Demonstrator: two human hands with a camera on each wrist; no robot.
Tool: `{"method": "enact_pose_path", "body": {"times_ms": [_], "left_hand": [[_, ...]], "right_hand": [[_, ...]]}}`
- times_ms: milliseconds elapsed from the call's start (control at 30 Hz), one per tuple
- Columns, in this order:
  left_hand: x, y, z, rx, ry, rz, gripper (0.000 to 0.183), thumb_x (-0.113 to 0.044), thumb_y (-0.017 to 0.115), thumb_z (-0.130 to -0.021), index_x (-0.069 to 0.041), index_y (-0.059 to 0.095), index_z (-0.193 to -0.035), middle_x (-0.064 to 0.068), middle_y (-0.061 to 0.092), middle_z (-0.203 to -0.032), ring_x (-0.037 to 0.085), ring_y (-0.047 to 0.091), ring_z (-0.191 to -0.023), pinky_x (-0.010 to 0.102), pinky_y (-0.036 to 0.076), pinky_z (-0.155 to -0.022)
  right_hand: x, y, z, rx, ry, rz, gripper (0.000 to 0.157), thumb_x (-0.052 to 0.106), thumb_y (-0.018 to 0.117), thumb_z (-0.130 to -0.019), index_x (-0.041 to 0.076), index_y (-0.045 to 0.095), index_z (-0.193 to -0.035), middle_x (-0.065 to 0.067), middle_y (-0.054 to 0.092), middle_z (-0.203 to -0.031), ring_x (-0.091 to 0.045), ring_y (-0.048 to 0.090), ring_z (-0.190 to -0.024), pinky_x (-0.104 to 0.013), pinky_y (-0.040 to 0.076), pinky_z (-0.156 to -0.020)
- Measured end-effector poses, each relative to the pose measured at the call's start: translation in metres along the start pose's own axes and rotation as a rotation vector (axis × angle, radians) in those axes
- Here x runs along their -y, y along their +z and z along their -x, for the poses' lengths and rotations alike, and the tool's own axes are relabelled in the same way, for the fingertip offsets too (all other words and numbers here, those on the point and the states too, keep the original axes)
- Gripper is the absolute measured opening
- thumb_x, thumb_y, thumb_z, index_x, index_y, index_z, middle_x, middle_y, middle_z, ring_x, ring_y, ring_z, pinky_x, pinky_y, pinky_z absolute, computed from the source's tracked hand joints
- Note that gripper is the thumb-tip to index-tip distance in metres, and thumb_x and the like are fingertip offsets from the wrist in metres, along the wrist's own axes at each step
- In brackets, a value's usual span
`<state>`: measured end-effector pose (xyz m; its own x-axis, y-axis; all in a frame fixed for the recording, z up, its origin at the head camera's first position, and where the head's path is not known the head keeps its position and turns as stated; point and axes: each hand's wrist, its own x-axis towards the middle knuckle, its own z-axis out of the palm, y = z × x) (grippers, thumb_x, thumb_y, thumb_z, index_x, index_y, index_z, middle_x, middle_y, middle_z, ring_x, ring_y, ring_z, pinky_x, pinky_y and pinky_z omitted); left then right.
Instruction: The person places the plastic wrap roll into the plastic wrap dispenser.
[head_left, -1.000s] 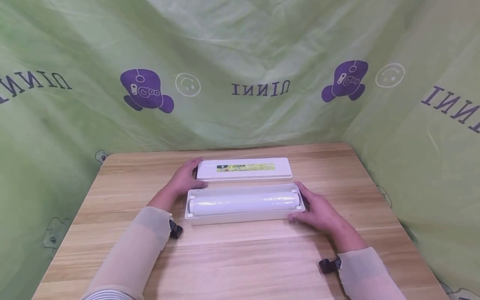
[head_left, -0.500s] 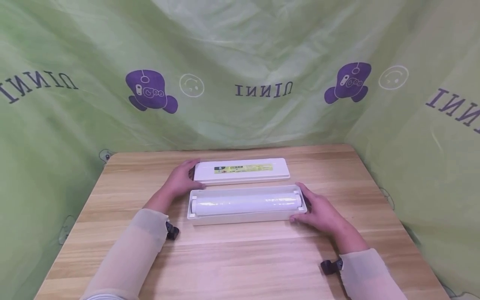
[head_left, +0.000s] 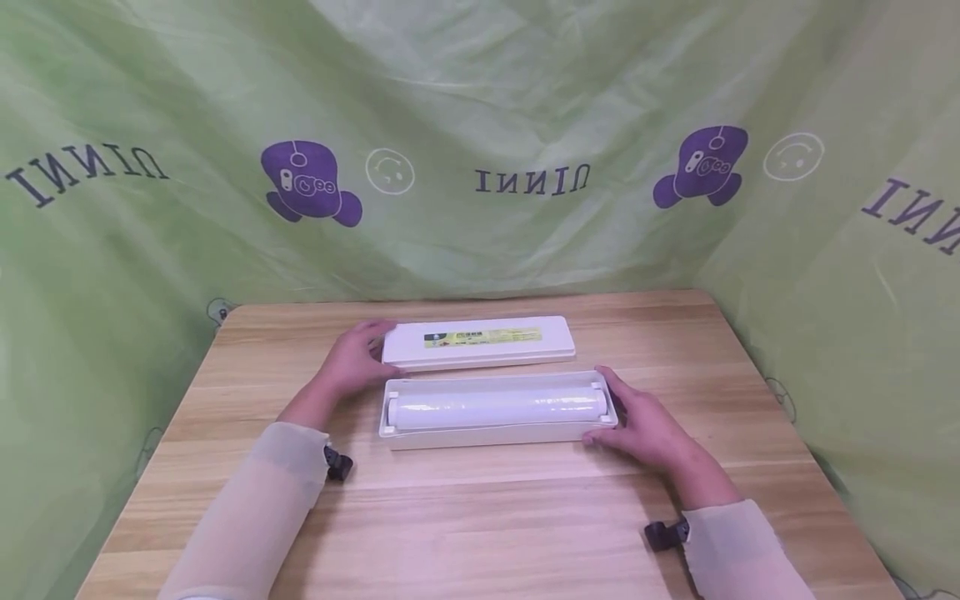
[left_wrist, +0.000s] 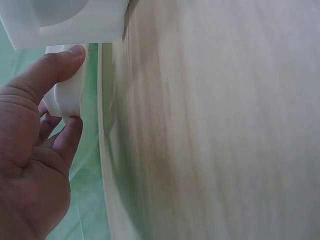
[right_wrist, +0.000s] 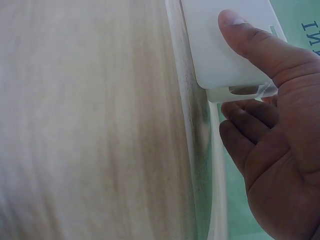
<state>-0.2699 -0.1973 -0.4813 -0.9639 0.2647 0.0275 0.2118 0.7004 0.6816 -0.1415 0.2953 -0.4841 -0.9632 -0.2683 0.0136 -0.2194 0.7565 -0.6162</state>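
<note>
A long white cling film box lies without its lid on the table, with a shiny white roll of cling film inside. Its matching lid lies just behind it, bearing a yellow-green label. My left hand grips the lid's left end, and in the left wrist view the thumb and fingers pinch that end from both sides. My right hand holds the right end of the box. The right wrist view shows its thumb on the box's front wall, with the other fingers partly hidden around the end.
The wooden table has rounded back corners. A green printed cloth hangs close behind its back edge and along both sides. A small black camera is strapped to the left wrist, another black camera to the right.
My left hand has slid the lid a little to the left relative to the box. The right hand and the box stay in place, while the head view has shifted slightly.
</note>
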Motion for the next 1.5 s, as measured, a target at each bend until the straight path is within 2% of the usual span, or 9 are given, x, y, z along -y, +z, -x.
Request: {"method": "enact_pose_path", "body": {"times_ms": [133, 367, 567, 900, 1067, 1267, 1400, 1500], "left_hand": [[-0.001, -0.001, 0.003, -0.008, 0.005, 0.003, 0.099, -0.032, 0.097, -0.070, -0.013, 0.050, -0.154, 0.016, 0.039, -0.162, 0.042, 0.035, -0.148, 0.061, 0.026, -0.125], [0.000, -0.004, 0.008, -0.024, 0.006, -0.018, 0.097, -0.033, 0.097, -0.070, -0.015, 0.052, -0.154, 0.014, 0.040, -0.161, 0.042, 0.036, -0.147, 0.062, 0.026, -0.124], [-0.002, -0.008, 0.014, -0.040, 0.017, -0.027, 0.096, -0.032, 0.097, -0.069, -0.012, 0.053, -0.152, 0.017, 0.042, -0.159, 0.044, 0.037, -0.145, 0.064, 0.028, -0.123], [0.001, -0.010, 0.019, -0.078, 0.005, -0.018, 0.094, -0.032, 0.098, -0.066, -0.011, 0.057, -0.148, 0.014, 0.046, -0.157, 0.041, 0.040, -0.145, 0.060, 0.030, -0.123], [0.002, -0.012, 0.023, -0.105, -0.008, 0.011, 0.094, -0.032, 0.099, -0.065, -0.010, 0.057, -0.146, 0.012, 0.048, -0.155, 0.039, 0.043, -0.143, 0.057, 0.036, -0.121], [-0.004, -0.017, 0.032, -0.111, -0.001, 0.050, 0.092, -0.028, 0.099, -0.066, -0.010, 0.057, -0.145, 0.012, 0.050, -0.153, 0.038, 0.044, -0.142, 0.052, 0.045, -0.116], [-0.009, -0.021, 0.037, -0.104, -0.012, 0.117, 0.092, -0.024, 0.100, -0.065, -0.009, 0.057, -0.145, 0.012, 0.048, -0.153, 0.038, 0.044, -0.143, 0.042, 0.053, -0.108], [-0.011, -0.024, 0.041, -0.104, -0.027, 0.166, 0.093, -0.021, 0.101, -0.064, -0.009, 0.057, -0.145, 0.011, 0.046, -0.154, 0.040, 0.045, -0.142, 0.036, 0.054, -0.105]], "right_hand": [[0.001, 0.000, 0.000, 0.001, 0.002, -0.006, 0.116, 0.055, 0.089, -0.075, 0.017, 0.027, -0.165, -0.026, 0.057, -0.145, -0.045, 0.055, -0.133, -0.061, 0.039, -0.117], [0.000, 0.001, 0.001, 0.006, 0.011, -0.027, 0.117, 0.054, 0.090, -0.075, 0.020, 0.025, -0.166, -0.025, 0.053, -0.149, -0.043, 0.051, -0.137, -0.060, 0.037, -0.119], [0.000, 0.000, 0.001, 0.000, -0.002, -0.025, 0.118, 0.055, 0.090, -0.075, 0.019, 0.024, -0.166, -0.026, 0.054, -0.149, -0.044, 0.052, -0.136, -0.060, 0.037, -0.118], [-0.003, 0.000, -0.001, -0.002, -0.020, -0.019, 0.117, 0.055, 0.090, -0.075, 0.021, 0.025, -0.166, -0.025, 0.056, -0.146, -0.044, 0.054, -0.134, -0.060, 0.039, -0.118], [-0.002, 0.000, -0.001, -0.005, -0.027, -0.024, 0.116, 0.054, 0.090, -0.075, 0.019, 0.026, -0.166, -0.024, 0.057, -0.145, -0.043, 0.055, -0.133, -0.061, 0.039, -0.117], [-0.002, 0.001, -0.001, -0.004, -0.012, -0.033, 0.117, 0.054, 0.090, -0.074, 0.017, 0.026, -0.165, -0.025, 0.056, -0.146, -0.044, 0.054, -0.134, -0.061, 0.038, -0.118], [-0.003, 0.001, 0.000, 0.001, -0.014, -0.039, 0.118, 0.054, 0.090, -0.074, 0.016, 0.026, -0.165, -0.026, 0.056, -0.146, -0.045, 0.053, -0.134, -0.062, 0.038, -0.118], [-0.003, 0.001, 0.000, 0.001, -0.010, -0.037, 0.118, 0.055, 0.090, -0.074, 0.016, 0.026, -0.165, -0.026, 0.056, -0.146, -0.045, 0.053, -0.134, -0.062, 0.037, -0.118]]}}
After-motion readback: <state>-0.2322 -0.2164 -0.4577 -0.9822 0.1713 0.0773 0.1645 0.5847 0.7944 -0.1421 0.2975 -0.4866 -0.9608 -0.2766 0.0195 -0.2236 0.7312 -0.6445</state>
